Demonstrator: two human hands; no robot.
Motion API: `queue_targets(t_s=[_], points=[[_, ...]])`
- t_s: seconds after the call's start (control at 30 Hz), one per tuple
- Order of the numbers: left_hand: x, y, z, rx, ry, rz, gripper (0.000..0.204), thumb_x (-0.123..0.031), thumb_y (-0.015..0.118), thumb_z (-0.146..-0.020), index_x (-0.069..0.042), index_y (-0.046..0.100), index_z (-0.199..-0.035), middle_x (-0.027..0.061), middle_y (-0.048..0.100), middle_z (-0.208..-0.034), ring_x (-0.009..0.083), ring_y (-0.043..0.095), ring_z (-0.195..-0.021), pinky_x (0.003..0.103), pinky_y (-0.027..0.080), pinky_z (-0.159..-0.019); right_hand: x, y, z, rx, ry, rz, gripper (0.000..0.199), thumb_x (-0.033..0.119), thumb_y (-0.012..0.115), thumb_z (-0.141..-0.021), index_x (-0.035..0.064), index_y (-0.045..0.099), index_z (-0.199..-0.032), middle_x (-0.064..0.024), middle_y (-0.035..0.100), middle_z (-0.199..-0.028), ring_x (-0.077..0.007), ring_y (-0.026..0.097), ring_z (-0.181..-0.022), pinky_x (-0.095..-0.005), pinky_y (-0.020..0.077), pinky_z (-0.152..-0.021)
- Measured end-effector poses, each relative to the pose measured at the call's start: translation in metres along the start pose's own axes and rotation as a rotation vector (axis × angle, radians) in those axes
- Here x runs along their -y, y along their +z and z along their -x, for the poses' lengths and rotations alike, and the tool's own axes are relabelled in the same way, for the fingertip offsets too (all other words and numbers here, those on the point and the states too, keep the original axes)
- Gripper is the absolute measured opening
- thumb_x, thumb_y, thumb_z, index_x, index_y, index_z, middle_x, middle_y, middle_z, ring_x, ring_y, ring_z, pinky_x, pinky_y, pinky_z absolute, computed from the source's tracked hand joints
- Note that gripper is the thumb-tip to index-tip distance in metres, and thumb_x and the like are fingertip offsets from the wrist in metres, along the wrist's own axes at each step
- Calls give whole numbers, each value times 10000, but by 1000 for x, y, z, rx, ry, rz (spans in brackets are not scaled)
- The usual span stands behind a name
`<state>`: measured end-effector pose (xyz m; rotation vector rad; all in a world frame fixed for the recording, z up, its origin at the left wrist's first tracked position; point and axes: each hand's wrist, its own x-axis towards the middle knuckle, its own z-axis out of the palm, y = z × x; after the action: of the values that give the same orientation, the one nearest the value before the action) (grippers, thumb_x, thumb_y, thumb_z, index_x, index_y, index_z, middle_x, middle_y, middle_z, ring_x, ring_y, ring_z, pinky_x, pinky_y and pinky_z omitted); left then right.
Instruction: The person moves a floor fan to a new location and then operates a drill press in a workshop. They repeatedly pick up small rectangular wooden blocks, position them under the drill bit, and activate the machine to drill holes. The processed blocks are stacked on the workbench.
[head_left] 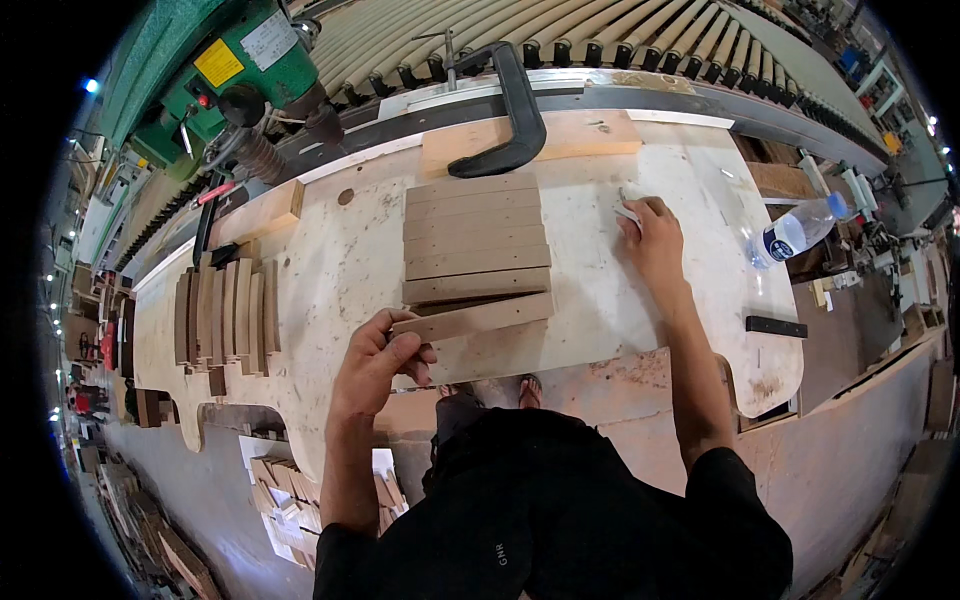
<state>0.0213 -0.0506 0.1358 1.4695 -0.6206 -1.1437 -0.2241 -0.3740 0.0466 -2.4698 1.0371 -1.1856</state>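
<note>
My left hand (370,362) pinches the left end of a thin brown wooden strip (478,317) between thumb and fingers. That strip lies slightly askew, its right end resting against the near side of a row of similar wooden strips (475,235). Small dark dots, like holes, mark the ends of several strips. To the right of the row, my right hand (655,238) is closed over the pale board (590,290). Between its thumb and fingers is a small whitish thing (627,214), too small to name.
A black clamp (522,110) holds a wooden block (590,138) along the far edge. The green drilling machine (265,60) stands far left, above more upright strips (228,315). On the right are a plastic water bottle (795,232) and a black bar (776,327). Rollers (600,35) lie beyond.
</note>
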Motion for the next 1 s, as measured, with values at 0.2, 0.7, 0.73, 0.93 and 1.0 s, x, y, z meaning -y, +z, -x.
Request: queue_targets(t_s=[0.2,0.7,0.73,0.93,1.0], points=[[-12,19,5,-301,-2,-338,348,-163,659,-914,20,520,-1175,111,650,-741,152,587,-539,265,501,-543,82,-26,54,257,147,-696,442,219,717,-892,12,580,-1257,-131,649,-1146,-221,642,-936,-336,497,-833],[73,14,-54,-286,507,-169,813,-601,211,-1014,45,266,-1505,207,305,-1546,304,283,-1428,415,164,-1182,145,25,65,248,338,-964,862,550,381,-997,-77,106,-1520,-272,168,-1576,-351,187,-1471,-415,163,-1186],[70,16,-54,-277,505,-163,809,-596,205,-1016,46,270,-1503,208,309,-1543,305,283,-1427,415,163,-1182,146,28,65,247,343,-966,862,557,364,-996,-77,106,-1520,-269,167,-1578,-349,185,-1472,-414,161,-1186],[54,17,-53,-299,432,-210,805,-587,184,-1021,56,284,-1495,210,324,-1537,301,279,-1429,411,156,-1184,151,28,64,259,357,-955,873,599,265,-990,-77,107,-1521,-251,165,-1585,-333,174,-1477,-408,148,-1191],[58,13,-56,-301,430,-225,819,-597,183,-1016,57,265,-1502,204,311,-1546,299,273,-1433,408,151,-1185,152,25,62,263,356,-950,880,612,232,-988,-77,108,-1521,-245,164,-1587,-328,170,-1479,-406,144,-1193]])
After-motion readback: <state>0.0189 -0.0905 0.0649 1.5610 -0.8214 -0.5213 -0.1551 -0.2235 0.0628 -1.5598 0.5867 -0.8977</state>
